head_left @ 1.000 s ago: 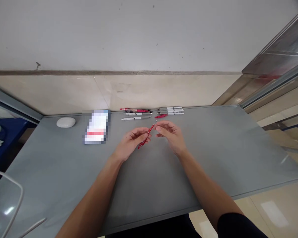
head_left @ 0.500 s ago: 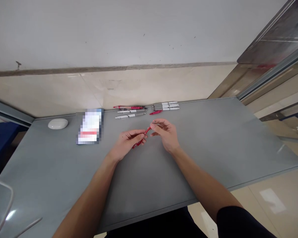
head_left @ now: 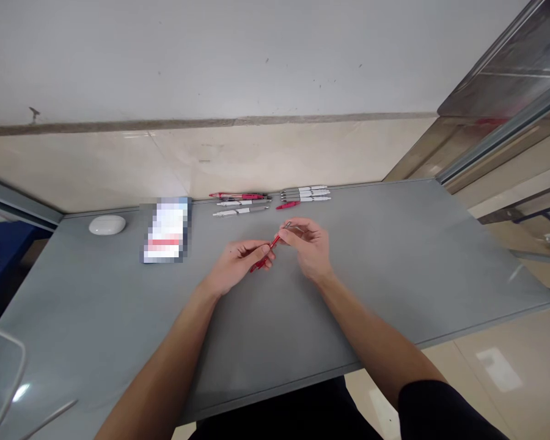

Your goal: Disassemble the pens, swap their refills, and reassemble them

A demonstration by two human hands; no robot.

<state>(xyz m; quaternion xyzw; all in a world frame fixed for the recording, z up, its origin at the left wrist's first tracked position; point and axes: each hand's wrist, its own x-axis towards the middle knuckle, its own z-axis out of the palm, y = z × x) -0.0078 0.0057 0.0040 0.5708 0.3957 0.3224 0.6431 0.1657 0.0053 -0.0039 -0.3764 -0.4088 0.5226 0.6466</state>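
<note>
Between my two hands, above the grey table, is a slanted red pen. My left hand is closed on its lower red part, thumb on top. My right hand pinches the upper end, where a silvery tip shows by the fingertips. Whether the pen is one piece or separate parts I cannot tell. Behind the hands lie a short red pen part and several white and grey pens side by side. To their left are red pens and white-grey pens.
A white rounded case sits at the table's back left, beside a blurred-out flat item. A tiled wall runs along the back edge. Pale curved wire or tubing shows at the lower left.
Both hands stay on the red pen and have shifted slightly right. A bit more of the silvery tip shows at my right fingertips. The pens on the table lie as before.
</note>
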